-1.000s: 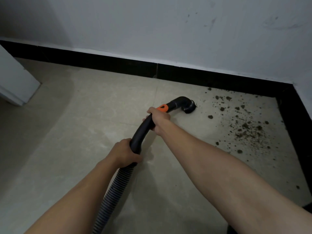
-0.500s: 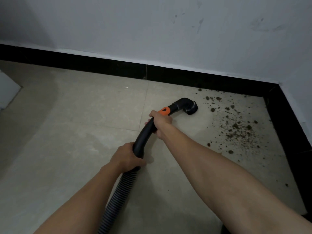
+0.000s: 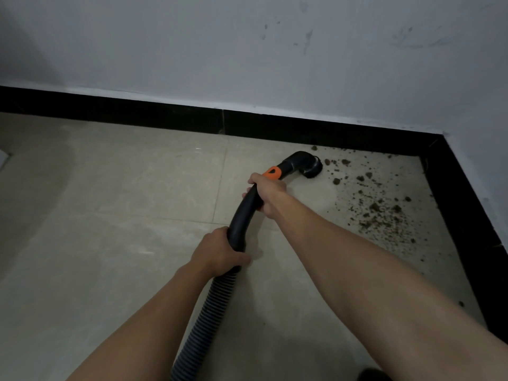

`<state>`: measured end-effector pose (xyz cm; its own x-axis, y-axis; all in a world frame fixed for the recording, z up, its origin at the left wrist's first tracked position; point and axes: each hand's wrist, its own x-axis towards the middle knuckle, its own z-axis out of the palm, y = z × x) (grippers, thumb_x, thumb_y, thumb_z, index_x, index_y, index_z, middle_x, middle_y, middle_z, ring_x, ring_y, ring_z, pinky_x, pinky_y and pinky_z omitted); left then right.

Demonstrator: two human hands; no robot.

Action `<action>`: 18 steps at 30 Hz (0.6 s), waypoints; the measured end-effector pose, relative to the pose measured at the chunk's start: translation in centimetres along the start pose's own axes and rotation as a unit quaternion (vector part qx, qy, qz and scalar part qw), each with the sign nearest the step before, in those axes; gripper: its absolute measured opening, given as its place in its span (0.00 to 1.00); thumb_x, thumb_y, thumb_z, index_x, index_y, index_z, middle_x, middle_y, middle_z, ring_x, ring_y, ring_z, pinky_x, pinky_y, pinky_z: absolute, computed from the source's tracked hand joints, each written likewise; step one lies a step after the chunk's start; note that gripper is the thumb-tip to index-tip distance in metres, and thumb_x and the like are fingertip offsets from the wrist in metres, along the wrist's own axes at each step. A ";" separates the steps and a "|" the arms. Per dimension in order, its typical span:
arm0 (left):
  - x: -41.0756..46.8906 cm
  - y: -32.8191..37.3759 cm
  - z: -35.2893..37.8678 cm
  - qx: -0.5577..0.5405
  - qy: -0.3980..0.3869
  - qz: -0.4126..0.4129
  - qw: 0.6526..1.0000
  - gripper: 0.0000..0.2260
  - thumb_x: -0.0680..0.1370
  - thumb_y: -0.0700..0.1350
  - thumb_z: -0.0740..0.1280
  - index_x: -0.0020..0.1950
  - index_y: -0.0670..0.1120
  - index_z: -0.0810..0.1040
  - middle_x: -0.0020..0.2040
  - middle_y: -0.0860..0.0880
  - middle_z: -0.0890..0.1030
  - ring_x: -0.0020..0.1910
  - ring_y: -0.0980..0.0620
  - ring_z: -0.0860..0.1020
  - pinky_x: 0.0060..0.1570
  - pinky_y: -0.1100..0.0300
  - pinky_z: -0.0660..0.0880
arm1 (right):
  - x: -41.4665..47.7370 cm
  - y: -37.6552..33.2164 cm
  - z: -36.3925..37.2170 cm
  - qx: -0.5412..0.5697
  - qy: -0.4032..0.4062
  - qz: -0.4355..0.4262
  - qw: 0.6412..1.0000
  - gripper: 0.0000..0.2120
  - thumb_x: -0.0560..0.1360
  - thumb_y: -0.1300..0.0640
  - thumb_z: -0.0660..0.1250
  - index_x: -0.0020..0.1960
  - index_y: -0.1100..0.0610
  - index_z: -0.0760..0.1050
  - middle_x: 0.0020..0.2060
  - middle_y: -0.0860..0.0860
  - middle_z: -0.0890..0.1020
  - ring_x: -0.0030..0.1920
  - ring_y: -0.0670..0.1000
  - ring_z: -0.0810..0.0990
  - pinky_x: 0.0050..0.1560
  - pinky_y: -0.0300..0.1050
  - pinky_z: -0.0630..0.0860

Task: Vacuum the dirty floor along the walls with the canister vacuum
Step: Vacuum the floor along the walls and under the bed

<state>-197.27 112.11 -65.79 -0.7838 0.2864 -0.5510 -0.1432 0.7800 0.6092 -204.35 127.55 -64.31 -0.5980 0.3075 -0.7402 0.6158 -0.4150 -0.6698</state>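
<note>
A black curved vacuum handle [image 3: 243, 213] with an orange slider [image 3: 272, 172] ends in a round black nozzle [image 3: 310, 167] that rests on the beige tiled floor [image 3: 123, 215]. My right hand [image 3: 268, 193] grips the handle just behind the orange slider. My left hand [image 3: 220, 251] grips its lower end, where the grey ribbed hose [image 3: 203, 323] begins and runs off the bottom edge. Brown dirt crumbs [image 3: 376, 210] lie scattered in the corner, right of the nozzle. The canister is out of view.
A black baseboard [image 3: 165, 116] runs under the white scuffed wall [image 3: 247, 50] and turns at the right corner [image 3: 442, 141] toward me. A dark object [image 3: 373, 374] shows at the bottom right edge. A white object [image 3: 2, 158] peeks in at the far left.
The nozzle has moved right and toward the back wall, closer to the dirt. Both hands keep their grip on the handle. The view has shifted right, showing more of the corner.
</note>
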 end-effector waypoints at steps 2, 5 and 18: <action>0.1 -0.8 -0.6 -0.008 0.015 -0.011 1.000 0.22 0.63 0.48 0.77 0.54 0.47 0.75 0.46 0.49 0.79 0.43 0.50 0.79 0.42 0.56 0.79 | 0.1 0.0 1.3 -0.014 -0.019 0.002 1.000 0.13 0.74 0.63 0.69 0.55 0.61 0.69 0.39 0.58 0.80 0.34 0.55 0.82 0.35 0.46 0.81; 0.2 -2.4 -1.6 -0.011 0.046 -0.025 0.999 0.21 0.63 0.47 0.77 0.53 0.47 0.75 0.45 0.48 0.80 0.42 0.51 0.79 0.39 0.59 0.77 | 0.1 0.2 3.8 -0.037 -0.051 0.005 0.998 0.14 0.74 0.63 0.70 0.57 0.62 0.70 0.40 0.58 0.80 0.33 0.54 0.82 0.33 0.45 0.80; 3.8 2.4 2.2 -0.052 0.037 -0.014 0.998 0.23 0.64 0.48 0.77 0.55 0.44 0.76 0.48 0.47 0.80 0.44 0.50 0.78 0.37 0.60 0.75 | 2.8 -3.7 -0.5 -0.094 -0.040 -0.007 0.995 0.18 0.74 0.63 0.70 0.61 0.62 0.70 0.39 0.57 0.81 0.34 0.55 0.83 0.36 0.48 0.81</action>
<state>-199.25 116.27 -67.64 -0.8207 0.2198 -0.5274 -0.2248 0.7243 0.6518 -208.02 130.38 -63.91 -0.6419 0.2397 -0.7284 0.6872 -0.2415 -0.6851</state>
